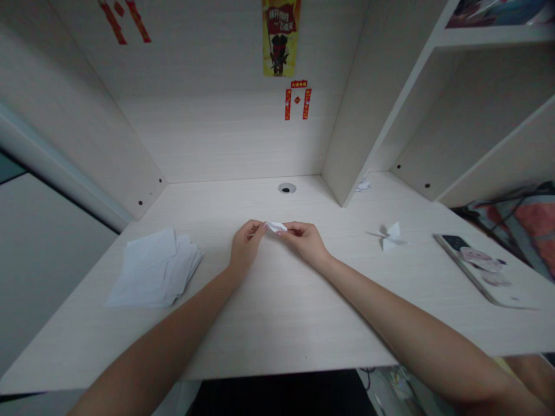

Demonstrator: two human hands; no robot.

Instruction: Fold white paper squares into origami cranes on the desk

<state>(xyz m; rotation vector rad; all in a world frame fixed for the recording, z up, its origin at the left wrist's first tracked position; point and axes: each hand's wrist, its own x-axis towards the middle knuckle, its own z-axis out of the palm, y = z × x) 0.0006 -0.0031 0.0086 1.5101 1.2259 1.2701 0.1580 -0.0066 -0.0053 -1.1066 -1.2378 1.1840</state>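
Note:
Between my two hands, over the middle of the desk (260, 323), is a small piece of folded white paper (276, 227). My left hand (248, 241) pinches its left end between thumb and fingers. The right end is gripped by my right hand (307, 239), thumb underneath at the near side. Fingertips cover both ends of the paper, so its full shape is hidden. To the right lies a folded white paper figure (391, 237) with several pointed tips, apart from both hands. A loose stack of white paper sheets (151, 266) rests left of my left forearm.
A phone (485, 268) in a decorated case lies at the right. A cable hole (287, 188) sits near the back wall. An upright divider (359, 115) stands at back right, with a crumpled white scrap (363, 185) beside its base. Patterned fabric (520, 219) is at far right.

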